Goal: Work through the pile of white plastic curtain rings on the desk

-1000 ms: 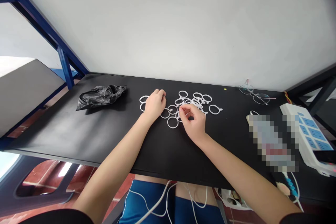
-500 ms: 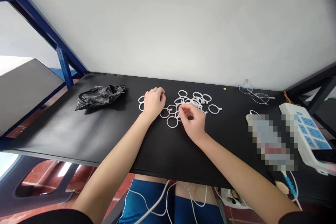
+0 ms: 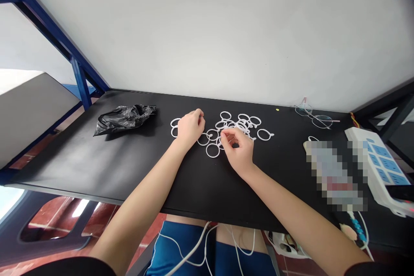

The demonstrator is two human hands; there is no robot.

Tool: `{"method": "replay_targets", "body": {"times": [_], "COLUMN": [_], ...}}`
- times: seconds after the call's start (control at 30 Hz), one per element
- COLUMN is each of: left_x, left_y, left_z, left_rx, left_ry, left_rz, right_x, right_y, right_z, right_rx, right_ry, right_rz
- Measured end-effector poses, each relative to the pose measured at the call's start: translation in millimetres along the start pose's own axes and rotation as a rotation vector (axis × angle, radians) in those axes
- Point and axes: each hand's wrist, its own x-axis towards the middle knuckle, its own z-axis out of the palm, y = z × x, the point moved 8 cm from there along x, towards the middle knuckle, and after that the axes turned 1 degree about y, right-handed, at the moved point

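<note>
Several white curtain rings [image 3: 212, 150], some with a small eyelet, lie in a loose pile on the black tabletop [image 3: 194, 185]. My right hand [image 3: 238, 148] is over the front of this pile, thumb and fingertips closed together at the rings; whether one is pinched there is hidden. To the left of the pile, my left hand [image 3: 190, 128] rests with curled fingers, their tips turned away from view. Two rings [image 3: 175, 123] show partly from behind its left side. A single ring [image 3: 264, 135] lies apart at the pile's right.
A crumpled black plastic bag [image 3: 124, 118] lies on the left. Toward the right are eyeglasses [image 3: 321, 121], a blurred-out phone [image 3: 334, 174] with a cable and a white power strip [image 3: 378, 164]. A pale wall [image 3: 210, 30] rises behind the table.
The left hand's fingers have shifted very slightly to the right. My right hand stays at the pile, and the rings lie as before.
</note>
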Motion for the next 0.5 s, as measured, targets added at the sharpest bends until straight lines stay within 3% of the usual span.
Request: {"method": "replay_targets", "body": {"times": [0.5], "left_x": [0.5], "left_y": [2.4], "left_z": [2.2], "left_rx": [0.019], "left_ry": [0.018], "left_rz": [0.053], "right_x": [0.0], "right_y": [2.1], "right_z": [0.5], "right_rx": [-0.019], "right_ry": [-0.013], "right_rz": [0.029]}}
